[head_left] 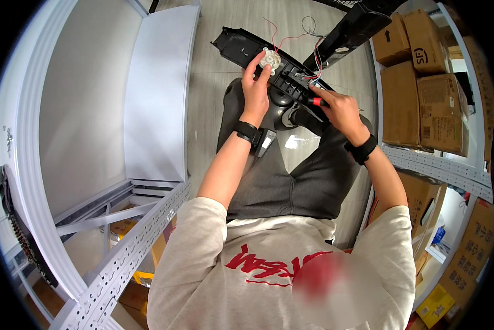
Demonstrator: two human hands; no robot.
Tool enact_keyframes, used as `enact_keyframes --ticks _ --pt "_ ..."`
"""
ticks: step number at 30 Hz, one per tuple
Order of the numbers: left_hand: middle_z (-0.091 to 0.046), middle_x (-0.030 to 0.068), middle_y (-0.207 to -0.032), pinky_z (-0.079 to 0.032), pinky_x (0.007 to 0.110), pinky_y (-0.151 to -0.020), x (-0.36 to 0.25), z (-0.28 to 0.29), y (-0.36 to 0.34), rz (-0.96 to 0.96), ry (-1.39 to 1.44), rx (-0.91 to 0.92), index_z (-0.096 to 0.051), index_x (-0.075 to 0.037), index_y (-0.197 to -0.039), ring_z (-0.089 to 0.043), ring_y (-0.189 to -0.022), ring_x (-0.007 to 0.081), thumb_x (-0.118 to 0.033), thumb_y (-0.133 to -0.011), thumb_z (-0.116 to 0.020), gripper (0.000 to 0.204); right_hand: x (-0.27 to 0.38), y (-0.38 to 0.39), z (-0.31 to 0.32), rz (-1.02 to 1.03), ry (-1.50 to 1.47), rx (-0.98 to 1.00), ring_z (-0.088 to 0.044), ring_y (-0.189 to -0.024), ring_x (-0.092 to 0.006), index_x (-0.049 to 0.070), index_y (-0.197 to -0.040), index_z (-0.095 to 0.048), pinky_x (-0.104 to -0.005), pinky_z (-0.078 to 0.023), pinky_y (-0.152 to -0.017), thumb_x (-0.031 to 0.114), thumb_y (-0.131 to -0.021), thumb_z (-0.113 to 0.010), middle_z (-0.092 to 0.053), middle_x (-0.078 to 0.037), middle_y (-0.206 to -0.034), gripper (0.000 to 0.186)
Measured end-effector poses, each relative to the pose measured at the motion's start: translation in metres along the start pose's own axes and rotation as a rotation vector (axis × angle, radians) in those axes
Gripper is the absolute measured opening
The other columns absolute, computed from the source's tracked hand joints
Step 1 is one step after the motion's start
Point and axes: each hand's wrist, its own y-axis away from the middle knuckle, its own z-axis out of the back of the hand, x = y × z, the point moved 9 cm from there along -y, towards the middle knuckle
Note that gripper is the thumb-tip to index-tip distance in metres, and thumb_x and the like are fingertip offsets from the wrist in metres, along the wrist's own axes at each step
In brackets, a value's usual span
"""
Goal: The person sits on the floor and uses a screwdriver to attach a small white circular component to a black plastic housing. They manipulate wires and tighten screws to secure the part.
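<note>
Head view: left hand [255, 82] pinched white round part [270, 58] on black housing [269, 60]; right hand [340, 109] gripped red-handled screwdriver [316, 101]

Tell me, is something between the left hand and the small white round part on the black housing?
Nothing visible stands between them. The left hand already touches the white round part, with fingertips on its edge, on top of the black housing. The right hand holds a red-handled tool to the housing, off to the side.
</note>
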Motion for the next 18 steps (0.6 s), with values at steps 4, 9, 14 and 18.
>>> enact_keyframes --ticks 4,9,14,18 --pt "-0.059 0.0067 -0.134 -0.052 0.030 -0.093 -0.002 0.001 -0.002 -0.029 -0.018 -0.001 -0.056 -0.004 -0.139 -0.062 -0.112 0.0152 -0.003 -0.098 -0.063 0.042 0.000 -0.001 -0.004 0.014 -0.007 0.008 -0.068 -0.077 -0.0328 0.020 -0.134 -0.063 -0.0438 -0.055 -0.066 0.005 -0.076 -0.071 -0.071 -0.009 -0.092 0.061" --pt "-0.060 0.0086 -0.130 -0.053 0.032 -0.093 0.004 0.001 -0.003 0.047 0.019 0.022 -0.054 -0.004 -0.141 -0.062 -0.112 0.0162 -0.003 -0.099 -0.062 0.043 0.000 0.001 -0.010 0.006 0.025 0.039 -0.068 -0.078 -0.0326 0.020 -0.134 -0.063 -0.0444 -0.055 -0.066 0.004 -0.076 -0.071 -0.071 -0.009 -0.091 0.061" --pt "-0.060 0.0095 -0.131 -0.052 0.034 -0.097 -0.003 -0.003 0.001 0.040 0.035 0.010 -0.054 -0.004 -0.141 -0.060 -0.117 0.0181 -0.003 -0.099 -0.061 0.043 -0.012 -0.003 0.008 -0.032 -0.235 -0.072 -0.068 -0.080 -0.0335 0.013 -0.126 -0.068 -0.0383 -0.055 -0.071 0.016 -0.081 -0.077 -0.071 -0.013 -0.096 0.046" --pt "-0.060 0.0099 -0.133 -0.051 0.034 -0.099 -0.009 -0.005 0.003 0.043 0.031 0.012 -0.054 -0.003 -0.141 -0.060 -0.118 0.0186 -0.004 -0.099 -0.062 0.042 -0.048 0.000 0.031 -0.246 -0.452 -0.219 -0.067 -0.079 -0.0278 0.007 -0.115 -0.073 -0.0327 -0.052 -0.073 0.027 -0.085 -0.081 -0.071 -0.015 -0.098 0.037"
